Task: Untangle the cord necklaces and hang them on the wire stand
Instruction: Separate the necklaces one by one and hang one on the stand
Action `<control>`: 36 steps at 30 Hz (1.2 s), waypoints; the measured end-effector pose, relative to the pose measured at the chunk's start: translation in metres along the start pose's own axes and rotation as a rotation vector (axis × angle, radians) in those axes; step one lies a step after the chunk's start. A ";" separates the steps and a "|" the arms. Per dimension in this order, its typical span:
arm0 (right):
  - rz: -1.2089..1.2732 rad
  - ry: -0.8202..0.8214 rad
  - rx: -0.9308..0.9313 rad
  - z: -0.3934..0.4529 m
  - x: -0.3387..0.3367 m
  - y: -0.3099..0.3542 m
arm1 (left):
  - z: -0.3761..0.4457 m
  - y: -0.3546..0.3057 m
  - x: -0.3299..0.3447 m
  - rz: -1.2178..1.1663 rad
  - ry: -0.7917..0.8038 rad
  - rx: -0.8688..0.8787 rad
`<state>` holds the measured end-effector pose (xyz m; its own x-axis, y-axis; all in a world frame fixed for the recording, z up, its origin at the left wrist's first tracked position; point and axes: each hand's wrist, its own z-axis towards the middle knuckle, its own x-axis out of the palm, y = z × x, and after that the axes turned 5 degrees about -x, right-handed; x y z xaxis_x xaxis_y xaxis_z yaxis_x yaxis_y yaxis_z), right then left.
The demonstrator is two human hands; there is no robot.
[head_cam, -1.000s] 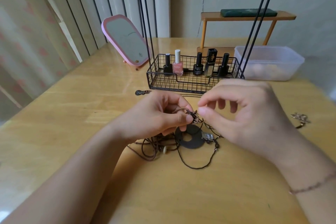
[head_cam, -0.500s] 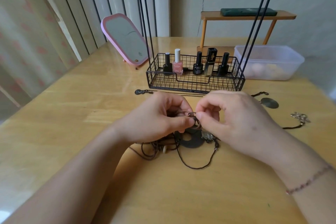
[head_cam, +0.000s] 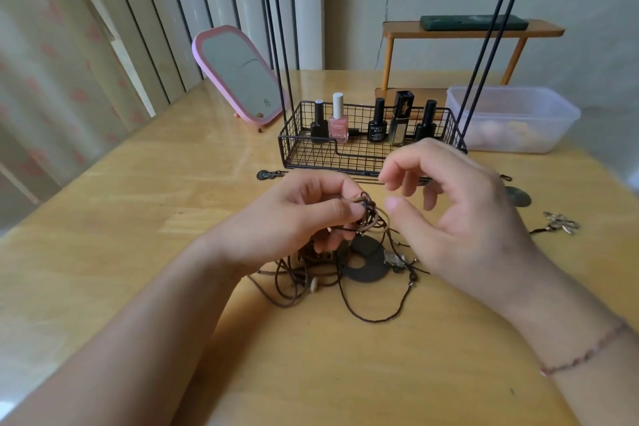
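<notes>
A tangle of dark brown cord necklaces point(head_cam: 294, 280) lies on the wooden table point(head_cam: 138, 204) in front of me, with a black ring pendant point(head_cam: 363, 261) and a small silver charm point(head_cam: 394, 261) in it. My left hand point(head_cam: 290, 221) pinches a knot of brown cord loops point(head_cam: 371, 214) between thumb and fingers, lifted just above the pile. My right hand point(head_cam: 456, 214) hovers beside the knot with thumb and forefinger apart, holding nothing. The black wire stand point(head_cam: 366, 152) sits behind my hands, its thin uprights rising out of view.
Nail polish bottles point(head_cam: 338, 123) stand in the stand's wire tray. A pink mirror point(head_cam: 238, 76) leans at the back left, a clear plastic tub point(head_cam: 511, 117) at the back right. More necklaces lie apart: a dark disc pendant point(head_cam: 517, 195), a silver flower pendant point(head_cam: 560, 221), a small charm point(head_cam: 266, 175).
My right hand let go of the knot and drew back to the right, fingers spreading. The left hand kept its pinch and pulled the cord loops a little more open.
</notes>
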<state>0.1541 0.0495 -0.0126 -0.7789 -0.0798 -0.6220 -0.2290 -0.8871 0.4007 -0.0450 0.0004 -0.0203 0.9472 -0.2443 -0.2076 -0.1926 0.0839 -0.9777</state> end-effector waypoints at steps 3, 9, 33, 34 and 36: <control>0.059 -0.075 -0.125 -0.001 -0.003 0.005 | 0.001 0.001 0.001 -0.021 -0.042 -0.006; -0.044 0.074 -0.015 -0.002 0.001 0.002 | 0.001 0.001 0.002 0.010 -0.059 0.020; 0.317 -0.257 0.390 0.004 -0.065 -0.043 | 0.004 0.012 -0.008 0.683 -0.206 -0.047; 0.181 -0.281 0.388 0.001 -0.070 -0.051 | 0.004 0.011 -0.009 0.653 -0.179 -0.053; -0.059 -0.283 0.419 -0.003 -0.076 -0.063 | 0.003 0.008 -0.012 0.450 -0.163 -0.053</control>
<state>0.2296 0.1098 0.0076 -0.8722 0.1425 -0.4679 -0.4463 -0.6232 0.6422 -0.0575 0.0067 -0.0258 0.7939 -0.0406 -0.6066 -0.6012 0.0959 -0.7933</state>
